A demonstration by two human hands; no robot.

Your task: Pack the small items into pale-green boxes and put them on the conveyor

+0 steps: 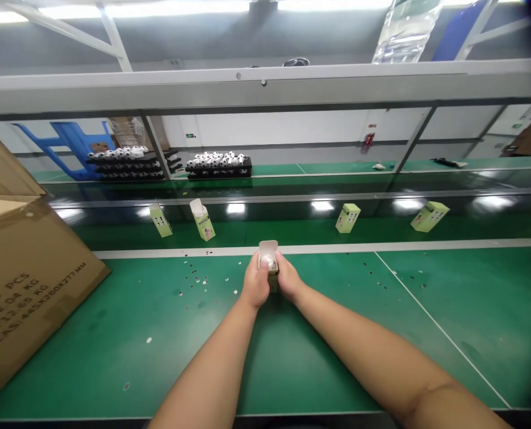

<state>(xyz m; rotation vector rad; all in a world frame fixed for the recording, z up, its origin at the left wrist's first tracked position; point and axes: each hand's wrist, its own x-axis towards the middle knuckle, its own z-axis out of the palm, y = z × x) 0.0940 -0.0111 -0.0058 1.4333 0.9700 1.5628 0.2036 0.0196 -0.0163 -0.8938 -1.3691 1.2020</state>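
Note:
Between my two hands stands a small carton [273,281], its top flap raised and its white inside showing. Something whitish sits in its mouth, too small to make out. My left hand [255,285] is wrapped round the left side, with the thumb near the opening. On the right side my right hand [289,278] presses with closed fingers. Just beyond, on the dark green belt, stand a light green box [203,221] with its flap up and another green box [161,220] to its left. Further right are a closed green box [348,218] and a tilted green box [430,216].
A large brown cardboard carton [33,280] takes up the left side of the green table [194,363]. Small round dots lie scattered near the belt's pale edge strip. Black trays [219,171] of white-and-black items stand at the back, beneath a grey overhead beam [265,92].

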